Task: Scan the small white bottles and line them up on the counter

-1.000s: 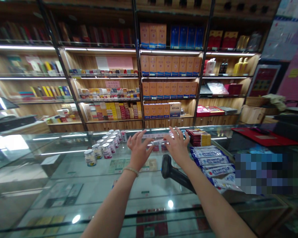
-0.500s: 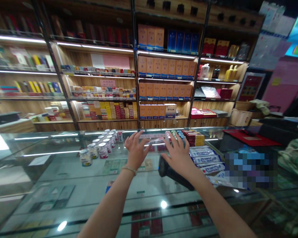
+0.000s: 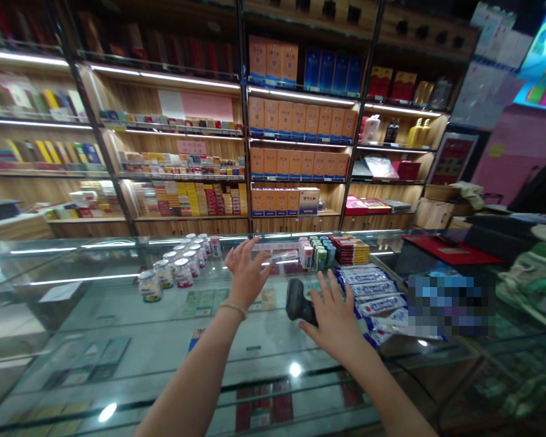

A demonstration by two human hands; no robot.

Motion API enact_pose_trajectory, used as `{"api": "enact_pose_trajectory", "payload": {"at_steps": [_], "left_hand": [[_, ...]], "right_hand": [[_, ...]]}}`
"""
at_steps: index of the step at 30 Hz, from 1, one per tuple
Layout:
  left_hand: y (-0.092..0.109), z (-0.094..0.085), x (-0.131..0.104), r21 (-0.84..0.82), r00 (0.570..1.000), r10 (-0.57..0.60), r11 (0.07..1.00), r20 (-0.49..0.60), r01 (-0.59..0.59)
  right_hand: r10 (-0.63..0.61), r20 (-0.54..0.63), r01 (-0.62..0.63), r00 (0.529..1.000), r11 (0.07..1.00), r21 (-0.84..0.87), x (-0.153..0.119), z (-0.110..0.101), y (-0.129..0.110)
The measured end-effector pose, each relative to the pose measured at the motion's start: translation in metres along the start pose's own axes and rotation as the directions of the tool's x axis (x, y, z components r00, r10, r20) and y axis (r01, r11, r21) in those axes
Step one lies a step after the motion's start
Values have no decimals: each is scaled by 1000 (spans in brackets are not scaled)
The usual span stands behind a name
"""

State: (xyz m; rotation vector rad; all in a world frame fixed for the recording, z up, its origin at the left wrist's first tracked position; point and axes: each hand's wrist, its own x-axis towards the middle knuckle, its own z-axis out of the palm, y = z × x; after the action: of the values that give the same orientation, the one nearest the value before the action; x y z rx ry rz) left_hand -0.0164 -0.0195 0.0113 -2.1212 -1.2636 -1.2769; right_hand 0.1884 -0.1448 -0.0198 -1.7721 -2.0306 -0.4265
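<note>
Left hand (image 3: pixel 246 278) by clear plastic pack (image 3: pixel 286 257) on glass bench (image 3: pixel 164 343), can't tell if gripping | right hand (image 3: pixel 339 318) apart, fingers spread beside black barcode scanner (image 3: pixel 295 300) | step: seemingly reaching for scanner | next: calls for closing round handle

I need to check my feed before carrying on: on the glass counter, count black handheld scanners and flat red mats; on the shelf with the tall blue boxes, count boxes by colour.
Black handheld scanner: 1
Flat red mat: 1
Tall orange boxes with blue bases: 3
Tall blue boxes: 4
Total: 9
</note>
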Motion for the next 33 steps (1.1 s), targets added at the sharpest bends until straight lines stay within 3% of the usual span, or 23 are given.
{"api": "enact_pose_trajectory", "payload": {"at_steps": [12, 17, 23, 33], "left_hand": [[-2, 1, -2, 31, 1000, -11, 999, 3, 11], [-1, 1, -3, 32, 998, -63, 997, -21, 64], [3, 0, -4, 21, 992, -113, 993, -59, 115], [-3, 4, -5, 14, 987, -139, 990, -87, 140]], "right_hand": [[33, -82, -30, 996, 999, 31, 5, 7, -14], [-6, -204, 43, 979, 983, 177, 1, 0, -15], [-19, -264, 135, 964, 893, 430, -8, -8, -17], [30, -165, 48, 986, 892, 450, -2, -6, -22]]}}
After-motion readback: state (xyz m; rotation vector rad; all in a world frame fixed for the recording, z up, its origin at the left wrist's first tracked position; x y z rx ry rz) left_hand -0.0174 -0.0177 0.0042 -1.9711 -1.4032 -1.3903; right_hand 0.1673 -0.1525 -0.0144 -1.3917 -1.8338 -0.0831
